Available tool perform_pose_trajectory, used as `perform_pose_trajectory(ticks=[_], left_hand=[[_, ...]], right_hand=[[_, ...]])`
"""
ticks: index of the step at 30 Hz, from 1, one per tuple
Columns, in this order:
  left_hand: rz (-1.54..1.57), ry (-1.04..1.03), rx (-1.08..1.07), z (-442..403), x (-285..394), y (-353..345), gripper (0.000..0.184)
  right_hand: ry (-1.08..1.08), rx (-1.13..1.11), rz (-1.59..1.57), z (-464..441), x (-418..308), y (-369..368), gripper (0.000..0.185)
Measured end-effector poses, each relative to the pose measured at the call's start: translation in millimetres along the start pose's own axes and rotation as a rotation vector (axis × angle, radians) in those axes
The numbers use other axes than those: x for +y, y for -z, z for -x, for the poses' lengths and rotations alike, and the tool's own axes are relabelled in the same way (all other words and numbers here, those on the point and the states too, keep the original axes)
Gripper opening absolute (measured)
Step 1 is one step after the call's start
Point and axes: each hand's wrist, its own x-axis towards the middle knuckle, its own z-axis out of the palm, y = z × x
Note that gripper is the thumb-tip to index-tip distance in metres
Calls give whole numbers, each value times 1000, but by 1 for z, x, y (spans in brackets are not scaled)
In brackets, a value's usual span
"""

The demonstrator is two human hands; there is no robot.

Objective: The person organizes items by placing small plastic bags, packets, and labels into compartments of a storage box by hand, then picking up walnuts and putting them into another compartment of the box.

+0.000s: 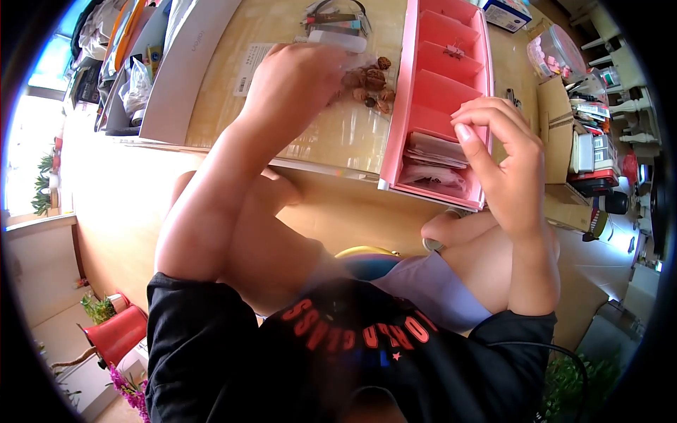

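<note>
My left hand [300, 79] is over the desk, back up, its fingertips beside a small pile of brown, nut-like pieces [374, 81]. Something clear, like thin plastic, shows at those fingers, which are mostly hidden and blurred. My right hand [504, 151] hovers over the right edge of a pink divided tray [403, 106], fingers curved, thumb a little apart, nothing held. Flat packets [437, 149] and a clear bag [434, 176] lie in the tray's nearest compartments. A small pink metallic item [453, 51] lies in a farther compartment.
Beyond my left hand lie a translucent white case [337, 40] and a clear pouch with pens [338, 21]. A white label sheet [250, 68] is partly under my left wrist. At right are a round clear tub [557, 53] and a cardboard box [556, 130]; a white organizer [190, 70] stands left.
</note>
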Motion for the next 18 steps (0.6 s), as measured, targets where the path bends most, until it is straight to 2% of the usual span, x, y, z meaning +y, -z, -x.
perform_pose_trajectory(ticks=[3, 6, 10, 13, 17, 18], left_hand=[[353, -26, 182, 8, 15, 7, 21], [597, 5, 78, 14, 37, 14, 24], [432, -373, 196, 20, 63, 19, 21], [544, -380, 144, 23, 74, 17, 24], [549, -444, 125, 15, 72, 5, 23], [536, -449, 81, 14, 71, 3, 28]], right_hand=[[-21, 39, -59, 0, 2, 3, 7], [-17, 120, -71, -1, -3, 2, 15], [18, 91, -137, -4, -9, 7, 25], [-13, -69, -128, 3, -4, 18, 28], [-4, -54, -110, 8, 0, 19, 30], [-19, -47, -122, 9, -2, 18, 30]])
